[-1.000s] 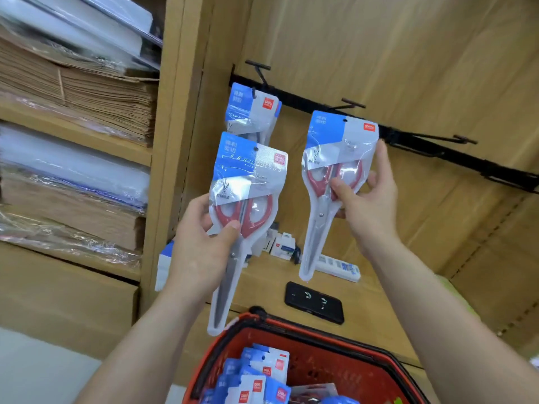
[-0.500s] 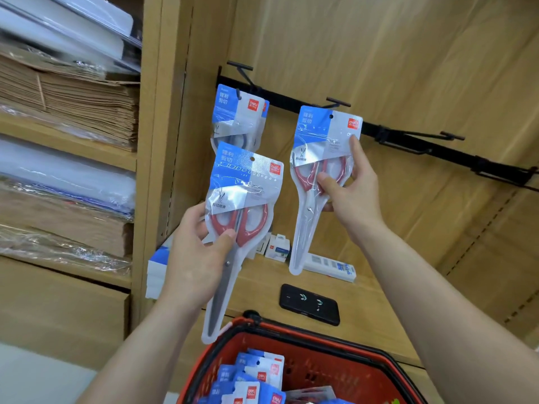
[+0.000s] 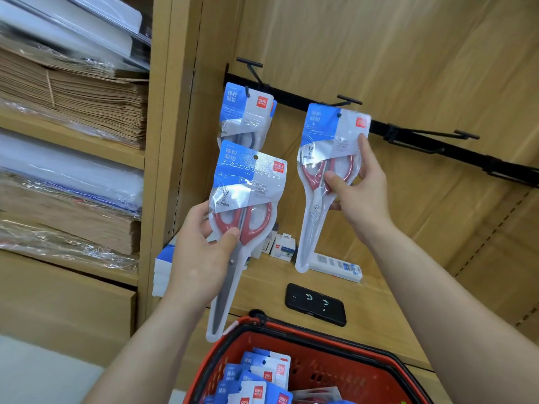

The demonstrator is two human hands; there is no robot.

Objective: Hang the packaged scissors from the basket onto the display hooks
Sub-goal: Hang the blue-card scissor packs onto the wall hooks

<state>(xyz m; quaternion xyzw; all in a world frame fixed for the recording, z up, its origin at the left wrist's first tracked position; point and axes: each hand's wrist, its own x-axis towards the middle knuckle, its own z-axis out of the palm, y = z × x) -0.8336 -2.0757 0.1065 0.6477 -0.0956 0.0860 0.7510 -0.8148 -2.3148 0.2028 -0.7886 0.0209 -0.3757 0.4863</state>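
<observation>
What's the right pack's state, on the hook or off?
Cannot tell: the pack overlaps the hook at its hole; the right hand grips it.

Left hand grips the near scissors pack at the red handles, thumb on front, blades pointing down toward the red basket. Right hand pinches the second pack at its handles, raised to the middle hook. Hang hole sits right at the hook wire; can't tell if it's threaded. Hung pack on the left hook, black rail running right to a third hook. More packs in the basket. Black phone and white box lie on the wooden shelf. Brown paper stacks far left.
</observation>
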